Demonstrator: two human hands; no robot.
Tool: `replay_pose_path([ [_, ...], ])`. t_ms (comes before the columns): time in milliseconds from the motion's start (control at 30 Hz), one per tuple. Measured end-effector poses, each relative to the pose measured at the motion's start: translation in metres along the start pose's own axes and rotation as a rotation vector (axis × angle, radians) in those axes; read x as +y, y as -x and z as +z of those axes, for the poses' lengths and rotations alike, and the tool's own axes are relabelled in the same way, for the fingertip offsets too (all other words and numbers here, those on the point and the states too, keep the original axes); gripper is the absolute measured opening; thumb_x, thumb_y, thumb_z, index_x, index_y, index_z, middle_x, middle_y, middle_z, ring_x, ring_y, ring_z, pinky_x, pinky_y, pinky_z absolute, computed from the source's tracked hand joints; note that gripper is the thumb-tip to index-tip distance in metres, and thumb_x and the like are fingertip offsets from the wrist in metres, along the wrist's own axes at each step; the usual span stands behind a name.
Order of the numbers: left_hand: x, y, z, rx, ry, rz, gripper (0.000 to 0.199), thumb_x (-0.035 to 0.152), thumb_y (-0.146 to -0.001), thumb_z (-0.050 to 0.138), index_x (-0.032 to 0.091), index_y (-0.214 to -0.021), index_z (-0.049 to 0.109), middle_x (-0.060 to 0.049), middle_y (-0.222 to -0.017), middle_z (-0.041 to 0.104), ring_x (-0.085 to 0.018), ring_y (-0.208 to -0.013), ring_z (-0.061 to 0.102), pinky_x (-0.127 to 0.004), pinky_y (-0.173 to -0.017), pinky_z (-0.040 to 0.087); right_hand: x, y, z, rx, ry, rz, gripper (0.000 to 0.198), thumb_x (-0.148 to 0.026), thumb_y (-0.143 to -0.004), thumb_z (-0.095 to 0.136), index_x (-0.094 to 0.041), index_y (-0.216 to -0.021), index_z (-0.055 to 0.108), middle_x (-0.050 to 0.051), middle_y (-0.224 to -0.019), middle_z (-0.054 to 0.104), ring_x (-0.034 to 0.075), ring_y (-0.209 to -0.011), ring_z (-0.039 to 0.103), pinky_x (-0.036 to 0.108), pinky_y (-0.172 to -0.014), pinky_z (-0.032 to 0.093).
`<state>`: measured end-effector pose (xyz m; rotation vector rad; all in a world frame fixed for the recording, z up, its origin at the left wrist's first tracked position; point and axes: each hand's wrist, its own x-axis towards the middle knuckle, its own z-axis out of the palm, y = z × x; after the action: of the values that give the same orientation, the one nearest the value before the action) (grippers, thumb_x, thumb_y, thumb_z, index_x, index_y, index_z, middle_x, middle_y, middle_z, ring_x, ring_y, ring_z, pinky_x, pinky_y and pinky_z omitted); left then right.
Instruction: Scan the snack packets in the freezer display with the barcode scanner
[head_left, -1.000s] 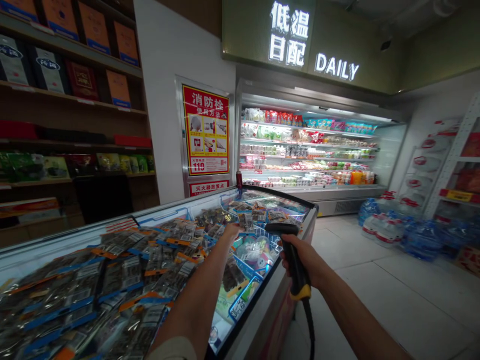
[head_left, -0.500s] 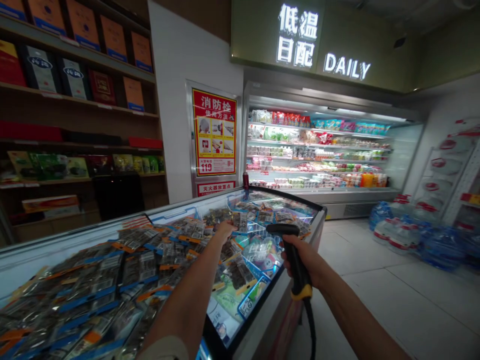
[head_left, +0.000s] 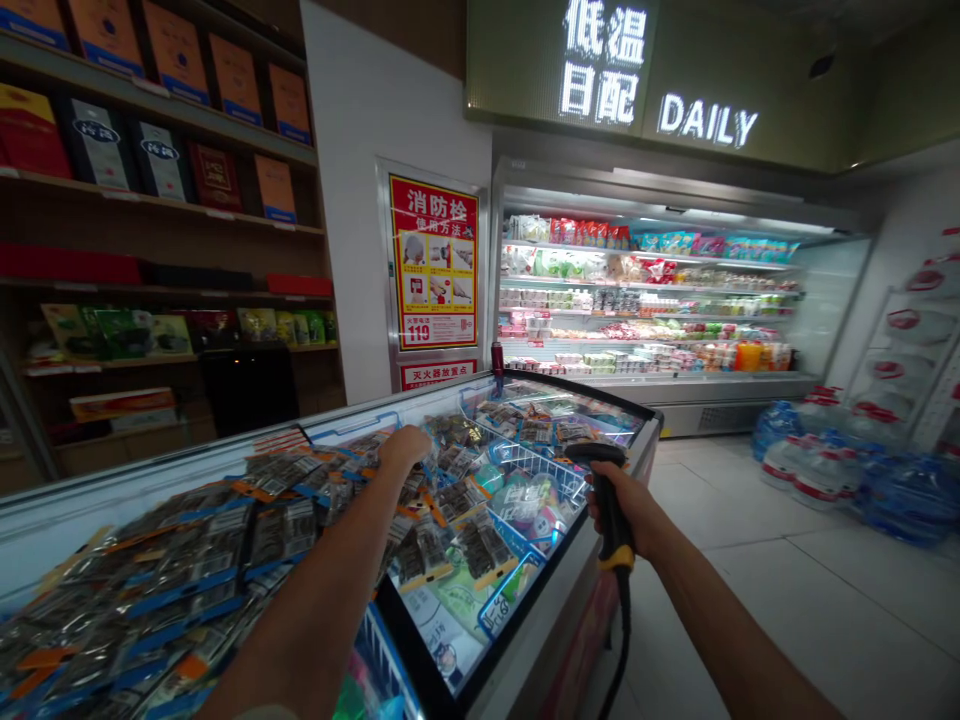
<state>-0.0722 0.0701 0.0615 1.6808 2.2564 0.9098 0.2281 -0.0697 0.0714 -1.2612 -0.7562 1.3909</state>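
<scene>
My right hand (head_left: 628, 505) is wrapped around the handle of a black and yellow barcode scanner (head_left: 616, 535), whose cord hangs down in front of the freezer. Over the glass top of the chest freezer (head_left: 409, 625), my left hand (head_left: 405, 448) is curled, its fingertips mostly hidden; whatever they grip cannot be made out. Many clear packets of dark food (head_left: 281, 535), edged in blue or orange, lie overlapping on the glass. Several of them are right beneath and beside the left hand.
Wire baskets (head_left: 517, 460) and bagged goods show through the freezer glass. A dark red can (head_left: 497, 358) stands on its far edge. Bottled water packs (head_left: 814, 465) are on the floor at right. Shelves (head_left: 172, 215) rise at left; a lit refrigerated display (head_left: 645, 300) stands behind.
My left hand has drawn back to the left across the packets, and those near it have shifted. The right hand still holds the scanner. The view has turned slightly left.
</scene>
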Motion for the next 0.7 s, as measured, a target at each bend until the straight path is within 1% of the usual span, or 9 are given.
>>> replay_pose_path([
  [33,0.000,0.003,-0.005,0.008,-0.100,-0.007,0.020,0.021,-0.058,0.052,0.012,-0.074,0.062,-0.019,-0.090,0.059,-0.035,-0.091,0.051,-0.043,-0.072,0.038,0.000,-0.001,-0.001,0.006,-0.002,0.002,0.020,-0.035,-0.070,0.051,-0.017,-0.065,0.045,-0.003,-0.043,0.048,0.009,-0.034,0.045,0.020,-0.031,0.036],
  [100,0.005,0.008,-0.013,0.083,-0.263,0.020,0.029,0.020,-0.062,0.048,0.012,-0.087,0.059,-0.019,-0.100,0.055,-0.034,-0.098,0.047,-0.044,-0.076,0.035,-0.001,-0.002,-0.004,0.012,-0.006,0.000,0.019,-0.035,-0.070,0.051,-0.017,-0.065,0.046,-0.004,-0.043,0.048,0.009,-0.034,0.045,0.020,-0.032,0.036],
  [167,0.015,0.012,-0.012,0.184,-0.320,0.089,0.034,0.020,-0.065,0.045,0.012,-0.096,0.056,-0.019,-0.105,0.052,-0.032,-0.101,0.044,-0.045,-0.079,0.034,-0.002,-0.004,-0.007,0.018,-0.015,-0.004,0.018,-0.034,-0.071,0.050,-0.017,-0.067,0.047,-0.004,-0.044,0.048,0.008,-0.034,0.045,0.020,-0.032,0.037],
  [233,0.033,0.015,-0.002,0.204,-0.311,0.154,0.035,0.020,-0.068,0.042,0.012,-0.100,0.054,-0.017,-0.106,0.051,-0.031,-0.101,0.042,-0.044,-0.079,0.034,-0.003,-0.005,-0.011,0.026,-0.025,-0.010,0.017,-0.034,-0.071,0.050,-0.017,-0.069,0.047,-0.004,-0.044,0.048,0.008,-0.034,0.045,0.020,-0.032,0.037],
  [333,0.070,0.019,0.032,0.148,-0.236,0.288,0.037,0.018,-0.070,0.040,0.015,-0.105,0.052,-0.014,-0.107,0.051,-0.027,-0.100,0.043,-0.039,-0.080,0.035,-0.005,-0.010,-0.019,0.043,-0.035,-0.014,0.018,-0.035,-0.071,0.050,-0.017,-0.069,0.047,-0.004,-0.044,0.048,0.008,-0.034,0.044,0.020,-0.032,0.036],
  [433,0.106,0.021,0.080,0.049,-0.145,0.466,0.043,0.014,-0.071,0.038,0.015,-0.113,0.048,-0.011,-0.115,0.047,-0.023,-0.106,0.040,-0.035,-0.086,0.033,-0.006,-0.015,-0.026,0.053,-0.043,-0.011,0.020,-0.036,-0.070,0.051,-0.017,-0.071,0.048,-0.003,-0.045,0.048,0.009,-0.034,0.044,0.020,-0.033,0.036],
  [500,0.125,0.019,0.113,-0.043,-0.113,0.559,0.047,0.011,-0.072,0.036,0.014,-0.118,0.044,-0.011,-0.122,0.043,-0.022,-0.111,0.037,-0.034,-0.089,0.031,-0.008,-0.019,-0.031,0.060,-0.047,-0.004,0.021,-0.037,-0.070,0.051,-0.017,-0.073,0.048,-0.003,-0.045,0.049,0.009,-0.034,0.044,0.020,-0.034,0.035],
  [600,0.143,0.010,0.153,-0.183,-0.117,0.640,0.054,0.008,-0.071,0.037,0.014,-0.124,0.036,-0.011,-0.131,0.034,-0.022,-0.116,0.033,-0.034,-0.092,0.029,-0.010,-0.024,-0.036,0.064,-0.049,0.007,0.021,-0.038,-0.070,0.050,-0.017,-0.074,0.049,-0.003,-0.045,0.048,0.008,-0.035,0.043,0.020,-0.034,0.035],
  [700,0.153,-0.007,0.177,-0.261,-0.131,0.674,0.058,0.005,-0.071,0.036,0.018,-0.127,0.031,-0.009,-0.136,0.026,-0.022,-0.121,0.026,-0.036,-0.095,0.025,-0.011,-0.030,-0.041,0.070,-0.047,0.026,0.020,-0.037,-0.071,0.049,-0.017,-0.074,0.048,-0.004,-0.046,0.048,0.008,-0.035,0.043,0.020,-0.034,0.035],
])
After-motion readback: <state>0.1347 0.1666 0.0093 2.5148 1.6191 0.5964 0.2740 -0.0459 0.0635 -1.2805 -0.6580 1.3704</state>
